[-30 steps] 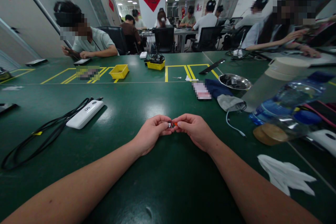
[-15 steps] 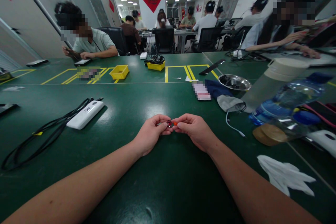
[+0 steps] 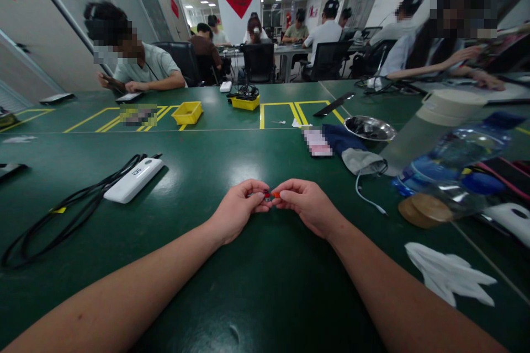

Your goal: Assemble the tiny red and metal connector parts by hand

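Over the middle of the green table [image 3: 256, 276], my left hand [image 3: 240, 207] pinches a small red piece [image 3: 267, 195] with a shiny part between thumb and fingers. Its kind is too small to make out. Close against it, my right hand [image 3: 304, 204] is closed on a small orange piece [image 3: 276, 194], also too small to name. The fingertips of both hands almost meet, and they hide most of the two pieces. I cannot tell whether the pieces touch each other.
A white power bank [image 3: 134, 180] and a looped black cable [image 3: 78, 201] lie left. At right are a water bottle [image 3: 455, 149], a grey tumbler [image 3: 426, 127], a metal bowl [image 3: 370, 128] and white tissue [image 3: 451, 273]. Yellow trays [image 3: 187, 113] stand farther back; co-workers sit beyond.
Both hands stay in nearly the same place, fingertips close together. A little more of the red piece shows at my left fingertips. The whole view has shifted very slightly.
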Motion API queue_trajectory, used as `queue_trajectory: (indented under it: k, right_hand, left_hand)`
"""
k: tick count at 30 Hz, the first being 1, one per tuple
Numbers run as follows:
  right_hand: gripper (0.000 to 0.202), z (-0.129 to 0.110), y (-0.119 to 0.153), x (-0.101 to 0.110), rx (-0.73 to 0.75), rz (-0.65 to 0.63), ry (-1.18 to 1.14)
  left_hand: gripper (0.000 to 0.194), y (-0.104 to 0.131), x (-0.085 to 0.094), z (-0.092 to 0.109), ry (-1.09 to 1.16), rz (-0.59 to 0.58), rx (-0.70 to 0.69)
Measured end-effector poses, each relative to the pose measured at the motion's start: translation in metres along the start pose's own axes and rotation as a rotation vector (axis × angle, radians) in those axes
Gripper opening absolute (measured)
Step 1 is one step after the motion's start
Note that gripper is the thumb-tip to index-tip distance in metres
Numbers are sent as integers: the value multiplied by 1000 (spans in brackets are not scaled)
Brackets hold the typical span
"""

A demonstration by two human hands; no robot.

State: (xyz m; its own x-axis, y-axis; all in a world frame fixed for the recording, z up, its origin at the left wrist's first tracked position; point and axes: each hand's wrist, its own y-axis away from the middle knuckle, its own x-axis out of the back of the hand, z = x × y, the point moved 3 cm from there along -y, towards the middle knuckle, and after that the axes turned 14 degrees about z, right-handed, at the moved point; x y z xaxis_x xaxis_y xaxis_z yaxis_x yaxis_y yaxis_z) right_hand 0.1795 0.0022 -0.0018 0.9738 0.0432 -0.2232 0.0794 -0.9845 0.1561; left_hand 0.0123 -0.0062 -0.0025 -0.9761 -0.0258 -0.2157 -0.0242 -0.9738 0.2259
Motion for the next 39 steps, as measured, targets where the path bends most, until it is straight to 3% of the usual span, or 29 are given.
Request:
queue_trajectory:
  k: [17, 39]
  right_hand:
    - [10, 0, -2, 3, -65, -80, -123]
    - [15, 0, 0, 2, -25, -54, -59]
  left_hand:
    - [19, 6, 0, 4, 29, 1, -10]
    - [16, 4, -1, 3, 52, -7, 59]
